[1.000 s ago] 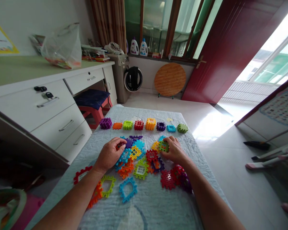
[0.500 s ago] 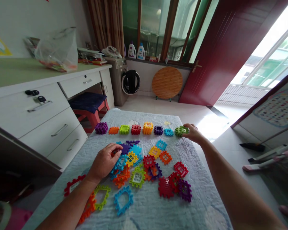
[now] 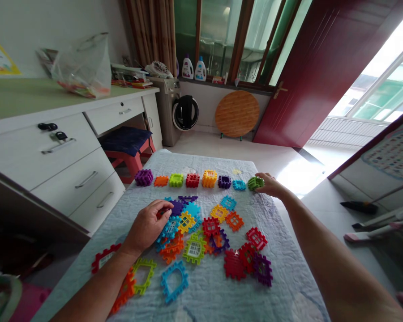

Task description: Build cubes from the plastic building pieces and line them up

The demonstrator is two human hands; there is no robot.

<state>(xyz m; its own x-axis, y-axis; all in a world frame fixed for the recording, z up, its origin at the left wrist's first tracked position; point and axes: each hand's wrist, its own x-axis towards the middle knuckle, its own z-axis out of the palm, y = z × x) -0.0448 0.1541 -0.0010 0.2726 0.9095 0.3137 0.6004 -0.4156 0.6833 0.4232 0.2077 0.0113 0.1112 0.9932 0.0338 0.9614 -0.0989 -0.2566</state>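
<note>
At the far right end of a row of coloured stacks, my right hand [image 3: 269, 184] is closed on the edge of a green stack of building tiles [image 3: 255, 183]. My left hand [image 3: 150, 225] hovers over or rests on the left side of a loose pile, thumb and forefinger a little apart. Its fingertips lie beside a purple tile [image 3: 177, 207]; whether they touch it I cannot tell. Around it are a blue tile [image 3: 171, 227], a yellow tile [image 3: 186, 222] and an orange tile [image 3: 172, 248]. A green window tile [image 3: 194, 248] lies just right of these.
The row also has purple [image 3: 143, 177], red [image 3: 192, 180] and yellow [image 3: 209, 179] stacks, among others. Red tiles [image 3: 234, 264] lie at the right; a blue frame [image 3: 174, 281] lies in front. A quilted cloth [image 3: 218, 299] covers the table. Behind stand a stool [image 3: 127, 145] and drawers [image 3: 87, 179].
The green stack now sits more upright and compact at the row's end, with my right hand still on it. My left hand keeps its place; the view has shifted slightly.
</note>
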